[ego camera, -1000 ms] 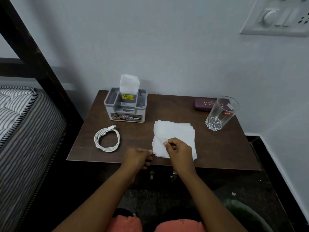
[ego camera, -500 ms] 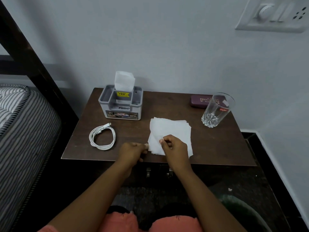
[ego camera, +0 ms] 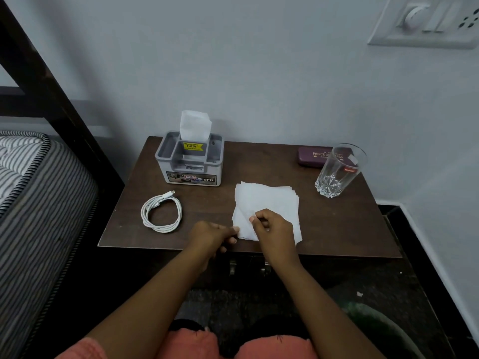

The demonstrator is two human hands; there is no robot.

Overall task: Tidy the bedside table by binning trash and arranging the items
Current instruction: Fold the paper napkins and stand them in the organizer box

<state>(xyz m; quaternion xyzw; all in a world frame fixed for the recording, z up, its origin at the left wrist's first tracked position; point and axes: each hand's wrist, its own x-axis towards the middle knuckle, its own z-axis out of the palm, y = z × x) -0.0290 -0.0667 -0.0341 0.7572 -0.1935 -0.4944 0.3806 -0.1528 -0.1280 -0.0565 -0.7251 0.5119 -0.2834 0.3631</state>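
Observation:
A stack of white paper napkins (ego camera: 269, 200) lies near the front of the brown bedside table (ego camera: 337, 229). My right hand (ego camera: 272, 226) rests on the stack and pinches a fold of the top napkin. My left hand (ego camera: 211, 235) sits at the stack's left front corner, fingers closed on its edge. A grey tissue holder (ego camera: 190, 161) with a white tissue sticking up stands at the back left. A coiled white cable (ego camera: 161, 213) lies on the left, a clear glass (ego camera: 337, 172) on the right, with a maroon case (ego camera: 311, 156) behind it.
A striped mattress (ego camera: 33, 190) and a dark bed frame (ego camera: 51, 81) flank the table on the left. The wall runs right behind the table, with a switch plate (ego camera: 425, 22) high on the right. A dark green bin rim (ego camera: 383, 325) shows on the floor at lower right.
Both hands have stayed at the napkin stack's front left corner, barely shifting. The camera view has drifted slightly.

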